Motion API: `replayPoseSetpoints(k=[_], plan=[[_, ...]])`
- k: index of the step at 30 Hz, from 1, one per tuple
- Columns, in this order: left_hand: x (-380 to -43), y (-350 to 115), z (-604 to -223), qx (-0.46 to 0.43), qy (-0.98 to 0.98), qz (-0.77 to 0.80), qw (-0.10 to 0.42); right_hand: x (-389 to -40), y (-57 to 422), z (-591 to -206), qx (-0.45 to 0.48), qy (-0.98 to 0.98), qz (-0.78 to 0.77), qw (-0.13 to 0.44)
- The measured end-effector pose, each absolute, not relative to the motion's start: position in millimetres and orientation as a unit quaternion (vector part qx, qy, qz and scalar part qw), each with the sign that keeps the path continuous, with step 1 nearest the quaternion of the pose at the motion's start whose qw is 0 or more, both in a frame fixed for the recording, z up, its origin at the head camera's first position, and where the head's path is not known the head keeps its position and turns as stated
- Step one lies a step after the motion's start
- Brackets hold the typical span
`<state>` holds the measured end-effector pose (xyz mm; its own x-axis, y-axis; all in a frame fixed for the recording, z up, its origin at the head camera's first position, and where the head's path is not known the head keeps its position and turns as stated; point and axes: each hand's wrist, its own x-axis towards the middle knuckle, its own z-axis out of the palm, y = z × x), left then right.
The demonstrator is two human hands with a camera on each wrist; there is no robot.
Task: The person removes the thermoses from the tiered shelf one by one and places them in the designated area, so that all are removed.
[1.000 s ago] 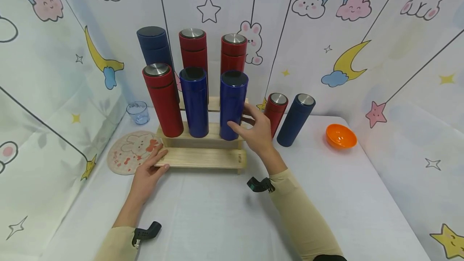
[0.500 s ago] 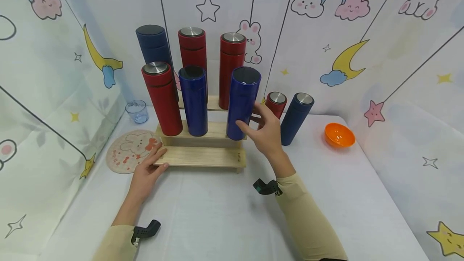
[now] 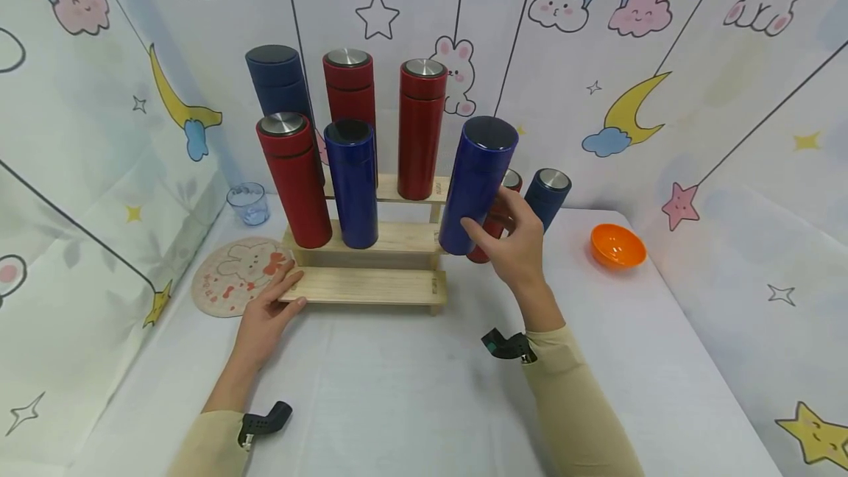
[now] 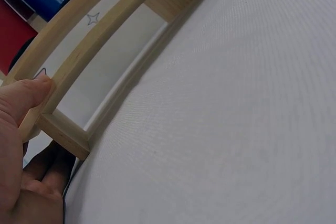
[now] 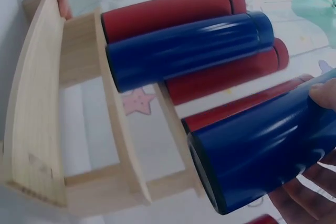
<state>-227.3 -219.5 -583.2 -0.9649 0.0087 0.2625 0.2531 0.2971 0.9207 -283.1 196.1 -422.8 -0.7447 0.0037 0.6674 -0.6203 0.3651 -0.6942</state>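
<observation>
My right hand [image 3: 520, 249] grips a glossy blue thermos [image 3: 478, 186] around its side, thumb in front and fingers behind. The thermos leans slightly, just off the right end of the middle shelf; its base shows free of the wood in the right wrist view. My left hand [image 3: 265, 315] holds the left end of the lowest shelf of a three-step wooden rack [image 3: 371, 285], thumb [image 4: 31, 93] on the edge and the other fingers around the end. On the middle step stand a red thermos [image 3: 297, 182] and another blue thermos [image 3: 352, 186].
The top step bears a dark blue thermos [image 3: 274, 79] and two red ones, including the right red thermos [image 3: 422, 131]. Behind my right hand are a red and a navy thermos [image 3: 548, 193] on the table. An orange bowl [image 3: 617, 246], a glass [image 3: 248, 203] and a round mat [image 3: 232, 278] lie around.
The blue thermos in my right hand has come off the middle shelf's right side, moving right and slightly toward me. My left hand stays on the rack.
</observation>
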Motion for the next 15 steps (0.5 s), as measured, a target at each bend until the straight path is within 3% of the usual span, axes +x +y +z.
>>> replayPoseSetpoints(k=[15], plan=[[-227,-219,-585,-0.082,-0.791,-0.597,0.107,-275,231,-422,0.158,-0.783,0.515,0.310]])
